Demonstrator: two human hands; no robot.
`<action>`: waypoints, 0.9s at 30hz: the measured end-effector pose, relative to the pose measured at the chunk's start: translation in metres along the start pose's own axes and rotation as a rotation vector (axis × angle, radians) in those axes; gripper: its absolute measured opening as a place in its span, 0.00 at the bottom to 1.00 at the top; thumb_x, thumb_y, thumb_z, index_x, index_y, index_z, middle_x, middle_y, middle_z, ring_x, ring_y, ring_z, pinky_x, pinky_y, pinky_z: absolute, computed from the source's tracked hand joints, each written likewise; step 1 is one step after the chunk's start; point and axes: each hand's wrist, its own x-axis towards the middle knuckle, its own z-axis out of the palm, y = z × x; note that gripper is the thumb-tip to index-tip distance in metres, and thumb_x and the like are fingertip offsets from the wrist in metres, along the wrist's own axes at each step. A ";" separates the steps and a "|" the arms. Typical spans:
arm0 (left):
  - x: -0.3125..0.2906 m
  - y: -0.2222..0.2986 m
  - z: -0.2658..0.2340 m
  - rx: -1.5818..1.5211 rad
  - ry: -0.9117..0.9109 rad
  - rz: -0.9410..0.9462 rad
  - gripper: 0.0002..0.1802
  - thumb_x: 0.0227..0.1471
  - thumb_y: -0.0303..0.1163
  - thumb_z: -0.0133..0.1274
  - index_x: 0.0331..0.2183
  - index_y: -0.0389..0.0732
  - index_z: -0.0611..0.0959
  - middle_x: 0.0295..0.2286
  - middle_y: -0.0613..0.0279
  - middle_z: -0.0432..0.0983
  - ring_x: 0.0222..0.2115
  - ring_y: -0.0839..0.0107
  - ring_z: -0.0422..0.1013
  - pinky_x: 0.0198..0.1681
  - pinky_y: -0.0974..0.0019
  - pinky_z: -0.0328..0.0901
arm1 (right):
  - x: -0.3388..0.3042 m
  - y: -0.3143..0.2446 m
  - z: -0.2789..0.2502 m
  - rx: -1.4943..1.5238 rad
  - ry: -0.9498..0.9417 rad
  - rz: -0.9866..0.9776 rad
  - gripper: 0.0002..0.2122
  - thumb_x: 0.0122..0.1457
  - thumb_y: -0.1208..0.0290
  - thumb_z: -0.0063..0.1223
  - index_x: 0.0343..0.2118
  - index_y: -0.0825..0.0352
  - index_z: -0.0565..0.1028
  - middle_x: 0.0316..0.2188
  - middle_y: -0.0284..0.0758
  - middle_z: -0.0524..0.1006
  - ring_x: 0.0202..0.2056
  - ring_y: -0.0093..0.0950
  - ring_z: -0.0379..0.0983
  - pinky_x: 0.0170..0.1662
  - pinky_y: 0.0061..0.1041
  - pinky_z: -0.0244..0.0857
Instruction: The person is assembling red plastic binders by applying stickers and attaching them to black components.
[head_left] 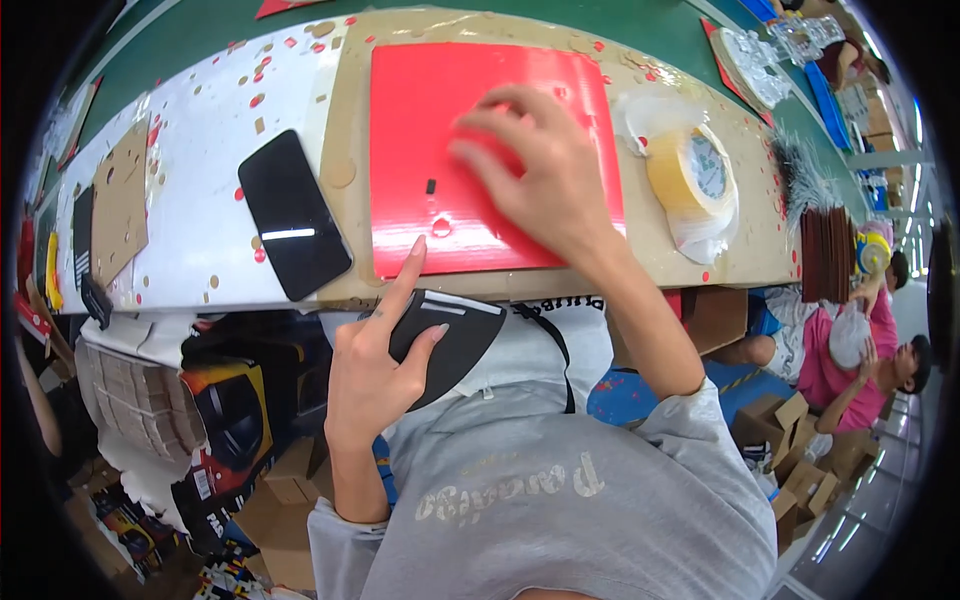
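Note:
A glossy red sheet [410, 110] lies flat on the table in front of me. On it are a small black rectangular piece [431, 186] and, nearer its front edge, a small round spot [443, 228]. My left hand [375, 375] is closed on a black fan-shaped piece [465, 345] with white stripes, held off the table's front edge. Its index finger stretches out to the sheet's near edge. Above the sheet hovers my right hand [540, 160], slightly blurred, fingers bent and apart, with nothing visible in them.
A black phone [295, 215] lies left of the sheet. Right of it sits a roll of yellowish tape [690, 172]. Brown cardboard [122, 205] rests farther left, and small red and brown scraps are scattered about. A person in pink [850, 350] sits at the right beside open cartons [775, 430].

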 end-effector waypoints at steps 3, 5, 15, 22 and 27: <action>0.001 0.000 0.005 0.023 0.018 0.029 0.43 0.43 0.16 0.63 0.63 0.41 0.71 0.33 0.36 0.80 0.37 0.56 0.82 0.37 0.67 0.71 | 0.025 0.055 -0.004 -0.099 0.171 0.032 0.12 0.60 0.67 0.60 0.45 0.63 0.82 0.45 0.39 0.79 0.47 0.41 0.76 0.52 0.36 0.71; 0.000 0.003 0.007 0.044 0.020 0.040 0.43 0.43 0.17 0.63 0.63 0.41 0.71 0.33 0.35 0.80 0.36 0.54 0.82 0.37 0.67 0.71 | 0.037 0.088 0.000 -0.370 0.130 0.014 0.15 0.64 0.65 0.53 0.50 0.65 0.78 0.48 0.44 0.78 0.52 0.44 0.73 0.57 0.41 0.65; -0.004 0.016 0.010 0.147 0.012 -0.071 0.45 0.44 0.18 0.62 0.64 0.43 0.68 0.31 0.33 0.78 0.26 0.46 0.79 0.32 0.64 0.71 | 0.054 0.090 0.003 -0.184 -0.124 0.090 0.16 0.62 0.68 0.51 0.51 0.66 0.78 0.50 0.42 0.76 0.53 0.41 0.71 0.58 0.38 0.64; -0.006 0.007 0.020 0.171 0.085 0.053 0.46 0.46 0.21 0.62 0.66 0.42 0.65 0.16 0.43 0.70 0.16 0.49 0.72 0.26 0.58 0.67 | 0.051 0.087 0.009 -0.102 -0.042 0.119 0.14 0.61 0.71 0.50 0.48 0.67 0.80 0.46 0.40 0.76 0.50 0.38 0.73 0.55 0.35 0.67; -0.007 0.014 0.023 0.227 0.066 -0.004 0.48 0.46 0.21 0.61 0.68 0.42 0.61 0.14 0.44 0.69 0.16 0.50 0.71 0.26 0.57 0.66 | 0.054 0.095 0.007 -0.038 0.017 0.109 0.14 0.60 0.71 0.51 0.46 0.68 0.80 0.44 0.40 0.76 0.49 0.38 0.73 0.54 0.35 0.67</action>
